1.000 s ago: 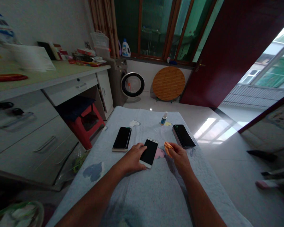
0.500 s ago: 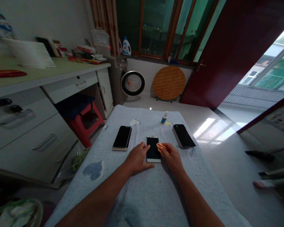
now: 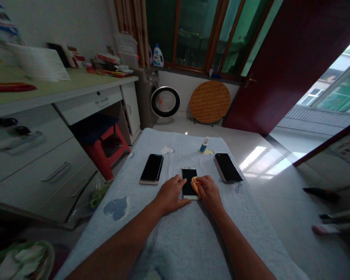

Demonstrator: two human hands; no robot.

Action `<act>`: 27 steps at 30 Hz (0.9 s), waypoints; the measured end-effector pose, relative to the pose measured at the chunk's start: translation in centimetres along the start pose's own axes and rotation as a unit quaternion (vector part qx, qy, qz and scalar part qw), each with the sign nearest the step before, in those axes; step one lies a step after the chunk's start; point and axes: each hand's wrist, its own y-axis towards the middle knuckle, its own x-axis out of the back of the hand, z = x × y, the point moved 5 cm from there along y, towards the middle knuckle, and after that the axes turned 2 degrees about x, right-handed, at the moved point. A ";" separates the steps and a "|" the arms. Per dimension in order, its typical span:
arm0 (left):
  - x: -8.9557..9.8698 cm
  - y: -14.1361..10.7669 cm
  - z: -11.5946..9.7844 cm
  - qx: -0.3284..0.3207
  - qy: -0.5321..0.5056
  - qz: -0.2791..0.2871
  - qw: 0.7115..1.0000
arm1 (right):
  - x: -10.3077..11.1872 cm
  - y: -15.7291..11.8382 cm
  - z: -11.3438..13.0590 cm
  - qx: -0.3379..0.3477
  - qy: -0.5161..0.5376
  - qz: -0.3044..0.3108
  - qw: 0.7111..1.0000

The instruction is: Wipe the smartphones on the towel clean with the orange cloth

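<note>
My left hand [image 3: 170,194], thumb and fingers spread apart, braces the white phone [image 3: 188,189] flat on the sheet [image 3: 177,237]; my right hand [image 3: 209,192] pinches the cloth [image 3: 195,185] over its screen. Pushing too hard sideways could skid the phone.

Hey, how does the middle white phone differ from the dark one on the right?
The white phone has white borders; the dark phone looks black across its face. The white phone points nearly straight ahead; the dark phone slants. The left hand touches the white phone and the right hand holds an orange cloth on it; the dark phone lies untouched. Both lie screen up.
</note>
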 end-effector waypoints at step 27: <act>-0.4 0.1 0.5 -0.010 -0.007 -0.017 1.000 | -0.4 -0.3 1.8 0.080 -0.148 0.120 0.978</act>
